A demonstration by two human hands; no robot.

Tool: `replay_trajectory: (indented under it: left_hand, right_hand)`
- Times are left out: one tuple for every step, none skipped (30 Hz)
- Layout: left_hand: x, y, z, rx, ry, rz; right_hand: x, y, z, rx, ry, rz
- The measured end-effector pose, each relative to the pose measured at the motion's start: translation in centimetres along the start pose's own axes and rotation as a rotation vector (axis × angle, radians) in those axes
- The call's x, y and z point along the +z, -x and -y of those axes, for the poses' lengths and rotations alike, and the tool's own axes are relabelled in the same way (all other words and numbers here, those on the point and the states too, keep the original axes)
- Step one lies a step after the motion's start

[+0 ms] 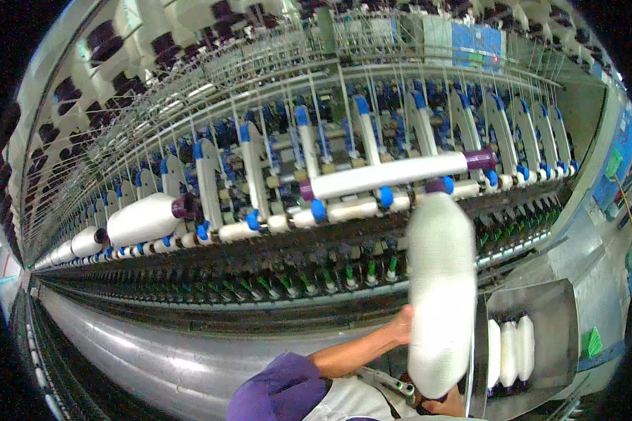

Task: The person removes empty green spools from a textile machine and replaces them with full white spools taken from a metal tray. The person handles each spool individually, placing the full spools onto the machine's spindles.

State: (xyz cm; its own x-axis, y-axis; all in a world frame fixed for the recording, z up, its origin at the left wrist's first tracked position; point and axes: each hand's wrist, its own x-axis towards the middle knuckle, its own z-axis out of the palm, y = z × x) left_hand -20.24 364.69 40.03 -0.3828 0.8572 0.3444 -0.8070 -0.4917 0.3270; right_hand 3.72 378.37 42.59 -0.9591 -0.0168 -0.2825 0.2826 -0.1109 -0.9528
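A large white roving bobbin [440,295] stands almost upright in front of me, wound thick with white fibre and with a dark purple tip at its upper end. My left hand [402,325] presses against its left side, the fingers partly hidden behind it. At the lower end my right hand [448,405] grips the bobbin's base, partly cut off by the picture's edge. Just beyond, a thinner white bobbin [393,175] with purple ends lies across the drafting arms of the spinning frame [256,168].
More full white bobbins [144,221] lie along the frame to the left. A metal bin [558,309] at the lower right holds several white bobbins [518,351]. Rows of dark-ended bobbins [105,41] hang overhead. Spindles with green parts [350,274] run below the drafting arms.
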Motion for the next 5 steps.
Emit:
replay_trajectory:
  left_hand:
    - [0.5,2.2,-3.6,0.094,-0.024,0.000]
    - [1.0,4.5,-7.1,0.165,-0.081,-0.292]
    - [2.3,6.8,-10.1,0.253,-0.175,-0.458]
    - [3.7,9.1,-13.0,0.339,-0.327,-0.470]
    - [4.7,9.3,-14.7,0.421,-0.352,-0.420]
  right_hand:
    - [1.3,-3.3,1.6,-0.001,-0.022,0.126]
    - [3.2,-6.6,3.1,0.036,-0.044,0.180]
    - [5.7,-8.3,4.6,0.079,-0.084,0.242]
    - [8.3,-10.4,6.0,-0.007,0.003,0.234]
    - [11.1,-12.4,7.7,-0.100,0.090,0.221]
